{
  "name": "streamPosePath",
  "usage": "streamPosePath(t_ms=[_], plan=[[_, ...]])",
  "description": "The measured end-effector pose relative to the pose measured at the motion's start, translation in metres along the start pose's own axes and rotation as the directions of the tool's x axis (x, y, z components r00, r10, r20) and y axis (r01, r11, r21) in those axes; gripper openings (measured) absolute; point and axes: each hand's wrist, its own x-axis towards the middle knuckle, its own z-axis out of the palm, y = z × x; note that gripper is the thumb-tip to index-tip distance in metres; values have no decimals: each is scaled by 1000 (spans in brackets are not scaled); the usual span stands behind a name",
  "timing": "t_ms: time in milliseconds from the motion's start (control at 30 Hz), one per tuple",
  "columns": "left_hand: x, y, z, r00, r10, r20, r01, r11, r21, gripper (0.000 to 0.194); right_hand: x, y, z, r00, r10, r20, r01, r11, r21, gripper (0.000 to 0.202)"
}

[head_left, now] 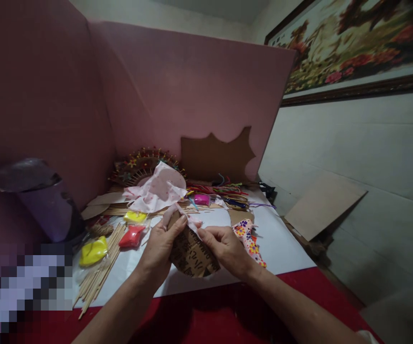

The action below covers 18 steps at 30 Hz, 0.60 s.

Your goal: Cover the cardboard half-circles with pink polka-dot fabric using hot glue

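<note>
Between my hands is a brown cardboard piece (194, 253) with a rounded lower edge and dark printed lettering. A strip of pale pink fabric (170, 212) lies folded along its upper edge. My left hand (161, 248) grips the cardboard's left side, thumb pressed on the fabric near the top. My right hand (224, 246) pinches the fabric at the upper right edge of the cardboard; its fingertips are partly hidden. Just right of that hand lies a flower-patterned fabric piece (247, 239). Behind my hands a crumpled white-pink cloth (152, 191) is heaped on the table.
Yellow (93, 252) and red clay packets (131, 236) lie at left beside wooden sticks (99, 272). A purple bin-like container (50, 205) stands further left. Scissors (237, 201) and a magenta packet (201, 199) lie behind. A jagged cardboard sheet (213, 157) leans against the pink partition (192, 86).
</note>
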Motion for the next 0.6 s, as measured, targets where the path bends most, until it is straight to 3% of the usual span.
streamPosePath(t_ms=[133,233,367,467,533,600], plan=[[3,-5,-3,998,-9,-60,11,1000,24,23,-4,-1,4,995,-78,-64,72,994,-82,27],[3,-5,-3,995,-29,-92,29,1000,-1,25,-3,2,7,995,-64,-75,62,998,-33,20],[0,-1,0,994,-106,-19,105,993,-53,26,1,7,8,994,-26,-106,41,990,137,23],[-2,2,3,986,-162,33,165,983,-87,28,4,10,6,993,-22,-118,42,985,167,25],[-1,2,3,986,-161,32,163,981,-103,29,5,10,4,988,-46,-149,56,996,63,23],[0,1,2,992,-129,7,129,984,-123,28,3,7,1,953,-160,-257,121,980,-161,17]])
